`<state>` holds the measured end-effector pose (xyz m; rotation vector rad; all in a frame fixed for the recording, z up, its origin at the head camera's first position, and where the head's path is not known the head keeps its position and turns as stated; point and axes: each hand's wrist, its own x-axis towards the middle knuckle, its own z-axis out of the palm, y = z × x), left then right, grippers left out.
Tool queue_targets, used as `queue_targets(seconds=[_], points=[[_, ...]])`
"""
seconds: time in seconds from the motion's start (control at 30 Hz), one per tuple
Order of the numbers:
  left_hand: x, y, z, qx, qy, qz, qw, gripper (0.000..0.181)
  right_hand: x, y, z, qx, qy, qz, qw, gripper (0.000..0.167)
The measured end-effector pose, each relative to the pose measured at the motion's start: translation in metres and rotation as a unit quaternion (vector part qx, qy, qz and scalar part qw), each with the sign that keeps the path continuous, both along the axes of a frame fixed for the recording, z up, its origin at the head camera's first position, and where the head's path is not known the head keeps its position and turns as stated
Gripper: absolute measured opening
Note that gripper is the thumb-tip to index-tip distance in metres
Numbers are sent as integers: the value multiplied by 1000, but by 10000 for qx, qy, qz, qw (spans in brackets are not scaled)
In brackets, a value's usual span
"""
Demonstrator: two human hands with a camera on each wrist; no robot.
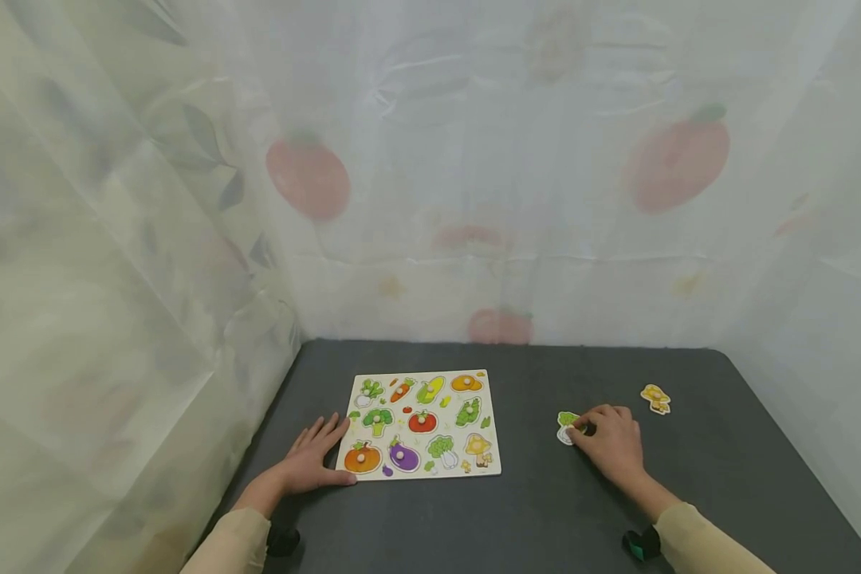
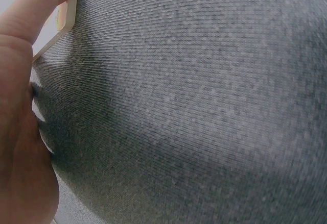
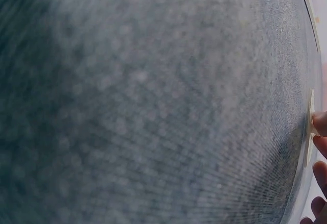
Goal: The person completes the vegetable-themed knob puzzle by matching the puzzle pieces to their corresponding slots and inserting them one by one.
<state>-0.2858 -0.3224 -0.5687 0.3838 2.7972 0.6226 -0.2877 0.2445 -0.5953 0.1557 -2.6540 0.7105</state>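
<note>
A wooden knob puzzle board (image 1: 421, 469) with vegetable pictures lies on the dark table, left of centre. My left hand (image 1: 312, 460) rests at its left edge, fingers spread, thumb at the near left corner; the left wrist view shows the thumb (image 2: 30, 12) over that corner. To the right, my right hand (image 1: 612, 448) pinches a green-and-white leafy vegetable puzzle piece (image 1: 566, 434), partly hidden by the fingers. In the right wrist view, the piece (image 3: 309, 109) shows edge-on beside the fingertips (image 3: 320, 123). A yellow mushroom puzzle piece (image 1: 656, 399) lies farther right.
Several knobbed pieces, among them a tomato (image 1: 422, 422) and an eggplant (image 1: 404, 454), sit in the board. The leafy vegetable and mushroom (image 1: 477, 448) pictures at its near right show no knobs. Pale curtains (image 1: 502, 159) surround the dark table (image 1: 531, 510) at back and sides.
</note>
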Motion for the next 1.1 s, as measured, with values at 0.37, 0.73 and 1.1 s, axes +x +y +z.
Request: queue_targets(seconds=[0.37,0.73,1.1], points=[[0,0,-2,77,78,-20,9999,113,0,-5,0,-195,39,-32,9998,11],[-1,0,-1,122,59,-25,9999,113,-8,-23,5,-236,389,159,9988,11],[1,2,3,27,-8,6,10000,113,-11,-71,14,-314,509,638,9962,10]])
